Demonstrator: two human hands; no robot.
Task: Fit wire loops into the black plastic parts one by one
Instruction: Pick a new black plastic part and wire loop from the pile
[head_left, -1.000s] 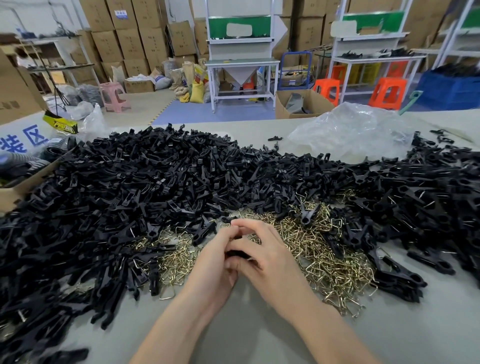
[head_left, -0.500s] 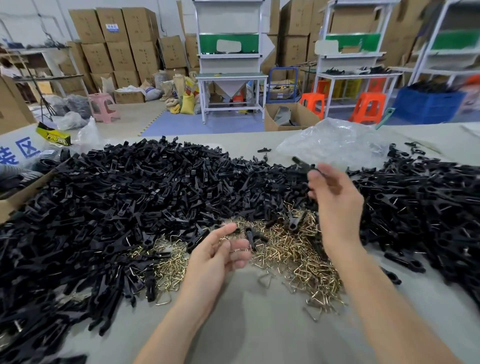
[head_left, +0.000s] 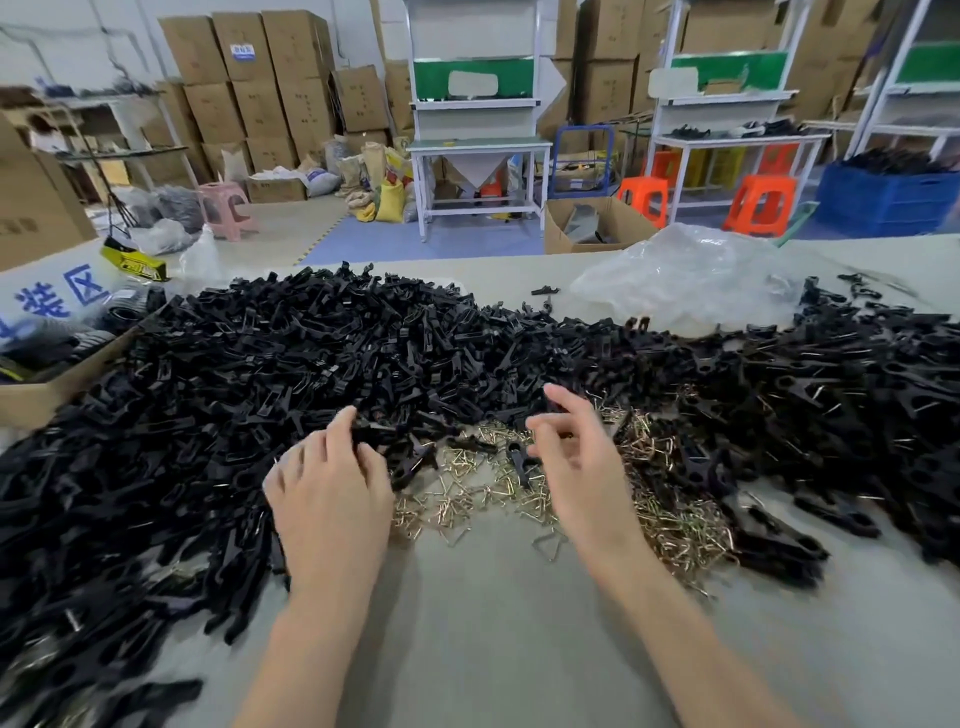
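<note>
Factory packing floor: stacked cardboard boxes (head_left: 244, 88) along the wall, white workbenches (head_left: 478, 145), plastic stools (head_left: 761, 200), bulk black plastic parts (head_left: 311, 364) heaped on table (head_left: 493, 649).

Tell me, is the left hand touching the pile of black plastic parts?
Touching. The head view shows the left hand with its fingertips sunk among the black plastic parts at the pile's near edge.

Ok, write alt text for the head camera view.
A person's left hand reaches into a large heap of black plastic parts on a table, while the right hand hovers, fingers loose, over a pile of wire loops. Stacked cardboard boxes stand behind.
</note>
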